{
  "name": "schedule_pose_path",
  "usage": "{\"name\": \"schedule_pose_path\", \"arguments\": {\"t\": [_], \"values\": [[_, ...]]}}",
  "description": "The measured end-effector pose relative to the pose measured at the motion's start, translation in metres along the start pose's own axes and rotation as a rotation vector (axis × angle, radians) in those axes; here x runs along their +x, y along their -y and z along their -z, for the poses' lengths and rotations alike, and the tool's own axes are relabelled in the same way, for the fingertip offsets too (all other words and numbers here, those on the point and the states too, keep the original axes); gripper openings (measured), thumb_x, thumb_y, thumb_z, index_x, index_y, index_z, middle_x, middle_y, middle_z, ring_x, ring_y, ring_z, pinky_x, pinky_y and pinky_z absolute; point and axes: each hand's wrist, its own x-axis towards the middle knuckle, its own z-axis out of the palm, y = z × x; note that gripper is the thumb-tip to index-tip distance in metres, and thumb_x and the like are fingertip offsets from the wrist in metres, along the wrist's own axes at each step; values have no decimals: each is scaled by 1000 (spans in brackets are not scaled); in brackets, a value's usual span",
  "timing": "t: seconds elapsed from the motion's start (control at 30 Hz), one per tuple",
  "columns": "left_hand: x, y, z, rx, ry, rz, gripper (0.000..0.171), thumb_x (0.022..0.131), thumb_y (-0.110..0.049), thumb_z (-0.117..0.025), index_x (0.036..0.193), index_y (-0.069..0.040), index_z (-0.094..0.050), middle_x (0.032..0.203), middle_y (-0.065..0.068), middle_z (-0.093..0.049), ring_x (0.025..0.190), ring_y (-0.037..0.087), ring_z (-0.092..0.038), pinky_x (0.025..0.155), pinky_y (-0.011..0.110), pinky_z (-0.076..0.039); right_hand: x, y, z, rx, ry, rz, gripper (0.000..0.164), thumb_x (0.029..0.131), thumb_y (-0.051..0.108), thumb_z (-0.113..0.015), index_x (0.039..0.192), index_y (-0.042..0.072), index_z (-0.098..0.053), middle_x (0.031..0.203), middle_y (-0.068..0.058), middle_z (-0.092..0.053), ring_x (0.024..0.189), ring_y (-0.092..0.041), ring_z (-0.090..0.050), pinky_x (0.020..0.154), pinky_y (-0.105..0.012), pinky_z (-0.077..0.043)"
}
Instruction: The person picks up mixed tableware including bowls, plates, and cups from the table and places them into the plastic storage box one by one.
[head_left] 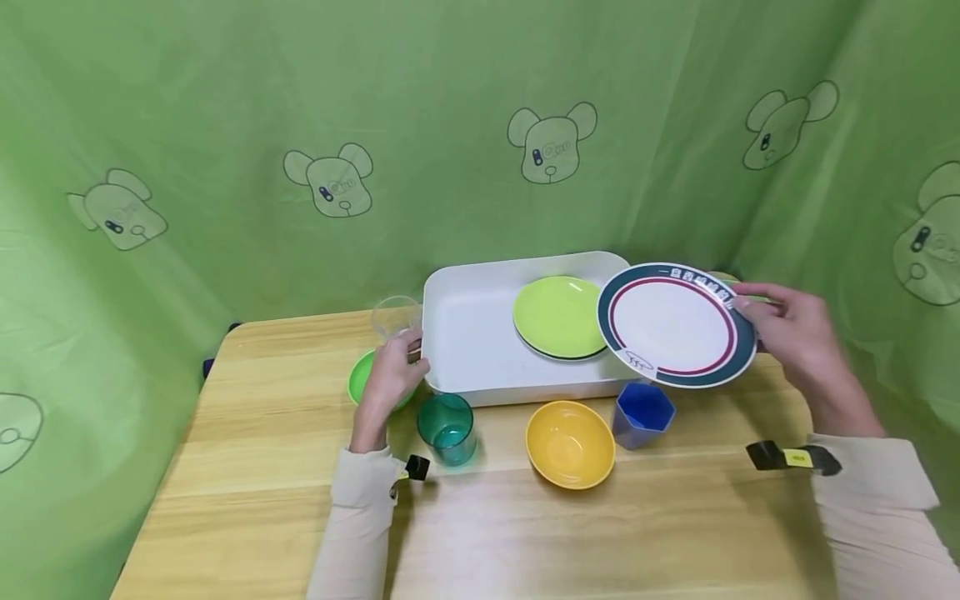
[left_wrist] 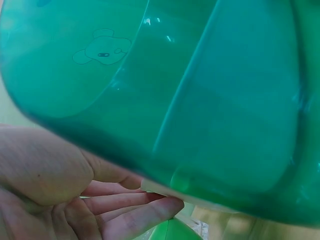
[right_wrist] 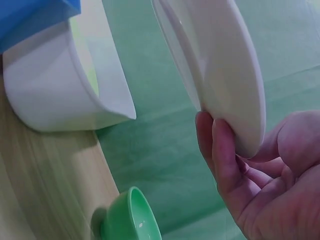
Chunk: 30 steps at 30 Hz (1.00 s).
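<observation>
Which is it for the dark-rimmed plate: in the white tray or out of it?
Out. The right hand pinches the plate by its edge, and the right wrist view shows it apart from the tray.

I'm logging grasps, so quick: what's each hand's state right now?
Left hand: gripping the white tray at its left edge.
Right hand: holding the teal-bordered plate by its rim.

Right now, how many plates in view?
2 visible: rimmed plate in the right hand, lime plate in the white tray. A dark edge under the lime plate may be another, mostly hidden.
</observation>
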Motion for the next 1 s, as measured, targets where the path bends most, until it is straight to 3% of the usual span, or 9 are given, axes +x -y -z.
{"name": "schedule_pose_path", "arguments": {"t": [0.27, 0.53, 1.0], "values": [[2, -1, -1, 8, -4, -3, 46, 89, 12, -58, 135, 9, -60, 134, 29, -61, 121, 42, -63, 98, 45, -56, 0, 9, -8, 60, 12, 3, 49, 106, 26, -58, 144, -4, -52, 80, 18, -70, 68, -10, -71, 62, -28, -63], [1, 3, -6, 13, -2, -43, 47, 88, 13, -54, 135, 12, -59, 129, 31, -64, 118, 43, -64, 96, 45, -57, -2, 10, -13, 169, 32, -15, 38, 102, 24, -64, 140, 15, -65, 86, 17, -72, 70, -8, -72, 62, -27, -63], [-2, 2, -4, 13, -18, -11, 48, 89, 12, -55, 137, 10, -58, 133, 29, -62, 119, 43, -64, 98, 46, -56, 3, 14, -24, 182, 66, 34, 37, 103, 20, -64, 138, 9, -65, 88, 17, -72, 70, -9, -72, 62, -27, -63]]}}
